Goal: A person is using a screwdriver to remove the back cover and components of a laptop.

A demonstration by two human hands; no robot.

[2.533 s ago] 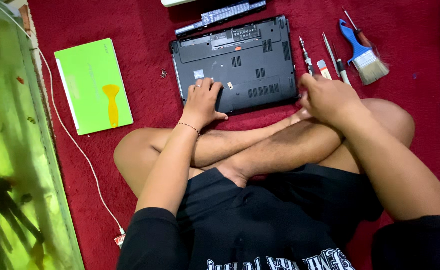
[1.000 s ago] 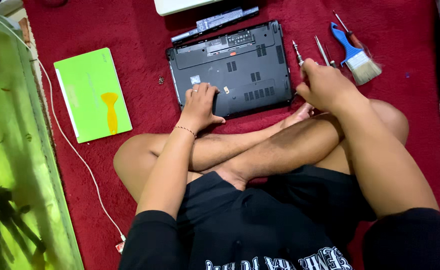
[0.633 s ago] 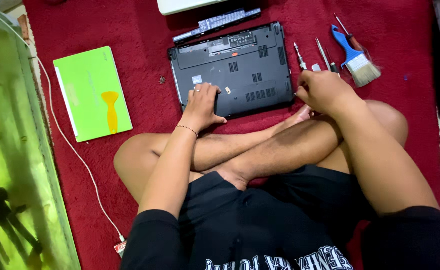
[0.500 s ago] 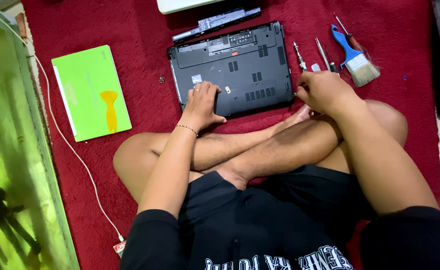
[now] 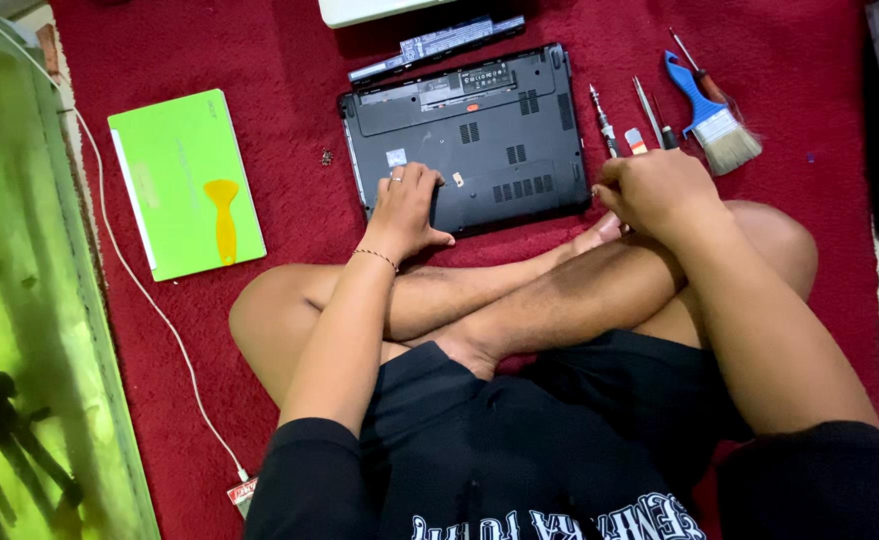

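Note:
A black laptop (image 5: 479,140) lies upside down on the red carpet (image 5: 289,60) in front of my crossed legs. My left hand (image 5: 406,205) rests palm down on its base near the front left corner, fingers slightly apart, holding nothing. My right hand (image 5: 651,190) is at the laptop's front right corner with its fingers curled in. Whether it holds a small tool is hidden. A slim screwdriver (image 5: 603,120) lies just beyond that hand.
A long battery (image 5: 437,42) lies behind the laptop. More screwdrivers and a blue-handled brush (image 5: 711,112) lie at the right. A green laptop (image 5: 174,160) with a yellow pry tool (image 5: 223,205) lies at the left, beside a white cable (image 5: 149,300) and a fish tank (image 5: 19,330). Tiny screws (image 5: 326,157).
Both hands stay at the same spots on the laptop. Only the view has shifted a little.

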